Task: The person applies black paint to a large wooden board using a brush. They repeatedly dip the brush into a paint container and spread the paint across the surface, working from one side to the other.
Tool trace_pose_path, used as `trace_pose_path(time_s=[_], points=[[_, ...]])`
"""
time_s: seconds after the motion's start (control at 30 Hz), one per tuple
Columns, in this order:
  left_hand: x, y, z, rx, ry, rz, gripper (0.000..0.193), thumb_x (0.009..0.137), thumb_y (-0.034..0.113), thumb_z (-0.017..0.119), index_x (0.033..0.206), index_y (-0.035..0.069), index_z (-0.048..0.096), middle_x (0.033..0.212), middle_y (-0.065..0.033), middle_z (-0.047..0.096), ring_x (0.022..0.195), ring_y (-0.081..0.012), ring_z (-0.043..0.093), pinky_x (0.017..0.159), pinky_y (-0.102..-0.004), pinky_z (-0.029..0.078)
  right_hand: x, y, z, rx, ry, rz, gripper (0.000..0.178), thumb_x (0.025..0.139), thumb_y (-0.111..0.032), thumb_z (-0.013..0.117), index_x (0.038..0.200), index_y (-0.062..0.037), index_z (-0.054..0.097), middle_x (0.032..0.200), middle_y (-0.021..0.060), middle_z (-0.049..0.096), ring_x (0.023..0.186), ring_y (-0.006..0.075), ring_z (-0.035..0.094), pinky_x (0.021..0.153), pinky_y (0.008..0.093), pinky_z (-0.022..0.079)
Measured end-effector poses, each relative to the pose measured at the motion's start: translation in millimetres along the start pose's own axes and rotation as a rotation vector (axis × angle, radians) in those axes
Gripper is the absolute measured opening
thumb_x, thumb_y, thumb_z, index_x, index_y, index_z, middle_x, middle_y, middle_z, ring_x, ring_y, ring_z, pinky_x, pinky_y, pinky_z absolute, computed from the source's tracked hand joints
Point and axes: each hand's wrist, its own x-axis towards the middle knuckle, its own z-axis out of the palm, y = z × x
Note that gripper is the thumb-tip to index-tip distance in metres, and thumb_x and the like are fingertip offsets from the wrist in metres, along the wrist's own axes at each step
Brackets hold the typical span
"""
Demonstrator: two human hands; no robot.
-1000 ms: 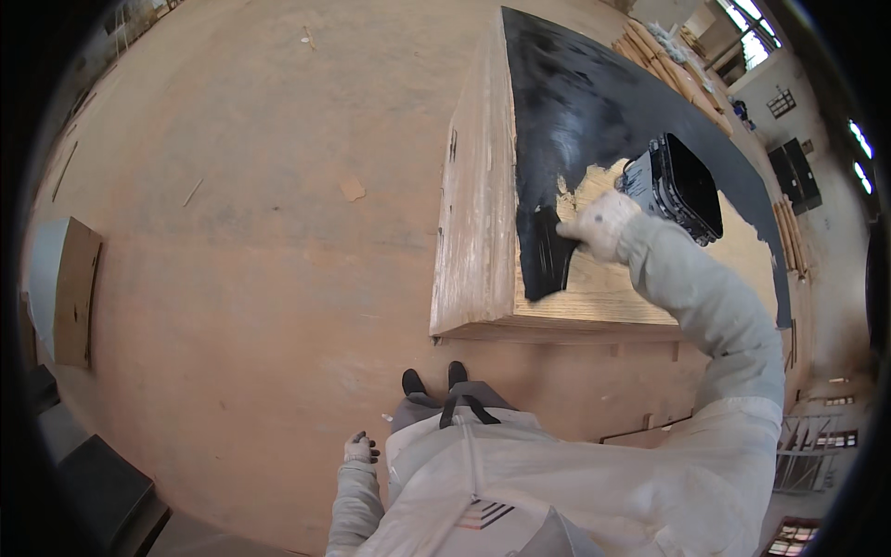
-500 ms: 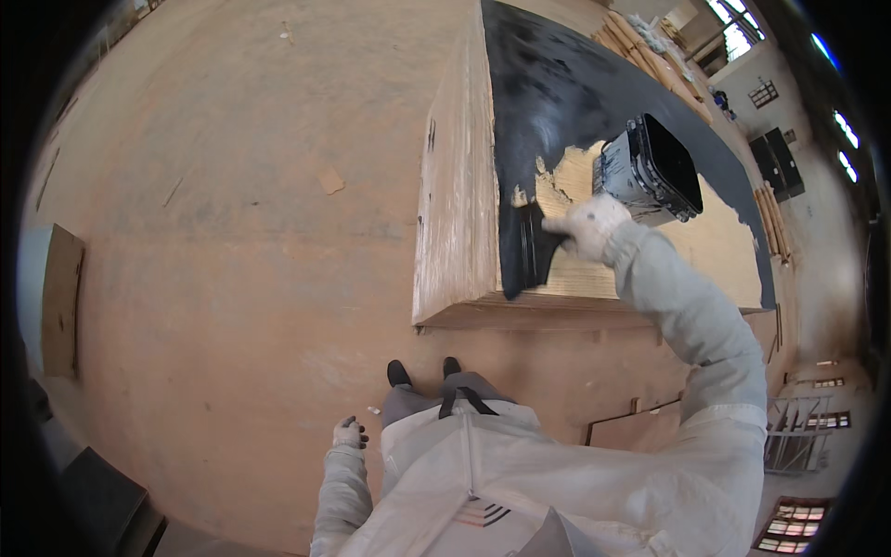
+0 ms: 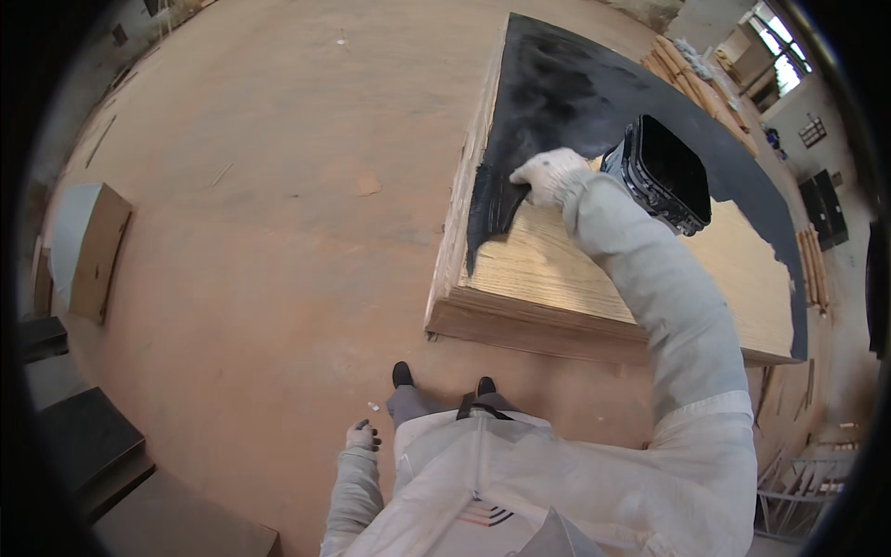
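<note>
My right hand point(image 3: 552, 176), in a pale stained glove, is closed round a wide black-coated tool point(image 3: 503, 206); whether it is a brush or a scraper I cannot tell. The tool lies against the top of a large stack of wooden sheets point(image 3: 557, 278), near its left edge. Wet-looking black coating point(image 3: 557, 79) covers the far part of the top, while bare wood grain shows nearer me. Just right of my hand, a black-smeared bucket point(image 3: 664, 176) stands on the stack. My gloved left hand point(image 3: 363, 434) hangs low at my side, fingers loosely apart, holding nothing.
The stack's front edge point(image 3: 548, 325) is just beyond my shoes point(image 3: 402, 374). A pale block point(image 3: 93, 246) and dark-topped stacks point(image 3: 88, 446) stand at the left. Bundles of long wood point(image 3: 696, 88) lie beyond the stack. Metal framing point(image 3: 803, 492) is at the lower right.
My right hand and the tool have moved away from the front edge, farther up the left side. More bare wood shows by the near left corner. The whole view has shifted.
</note>
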Motion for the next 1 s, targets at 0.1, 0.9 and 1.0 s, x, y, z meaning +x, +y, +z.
trace_pose_path(time_s=[0.1,0.9,1.0], points=[[-34,-40,35,-0.047,-0.003,0.032,0.044,0.106,0.011,0.055,0.150,0.008,0.059,0.095,-0.0139,0.074,0.060,-0.0246,0.070,0.046,-0.0390,0.053,-1,-6,16,-0.032,-0.039,-0.098,0.047,0.089,-0.023,0.070,0.136,-0.0245,0.073,0.125,0.0099,0.077,0.118,0.0314,0.072,0.100,0.0430,0.059],[-99,-99,128,-0.125,0.064,-0.063,0.040,0.105,0.012,0.060,0.145,0.005,0.064,0.096,-0.0130,0.074,0.064,-0.0234,0.068,0.050,-0.0382,0.052,-35,-9,27,0.046,0.032,0.007,0.029,0.098,-0.018,0.064,0.122,-0.0093,0.077,0.121,0.0192,0.077,0.116,0.0340,0.075,0.095,0.0455,0.060],[-89,-89,133,-0.176,0.068,-0.006,0.038,0.105,0.012,0.060,0.143,0.006,0.066,0.094,-0.0127,0.074,0.064,-0.0230,0.068,0.050,-0.0380,0.051,-66,-32,31,0.126,-0.008,-0.061,0.031,0.096,-0.013,0.064,0.125,-0.0097,0.073,0.119,0.0183,0.077,0.117,0.0356,0.073,0.099,0.0452,0.059]])
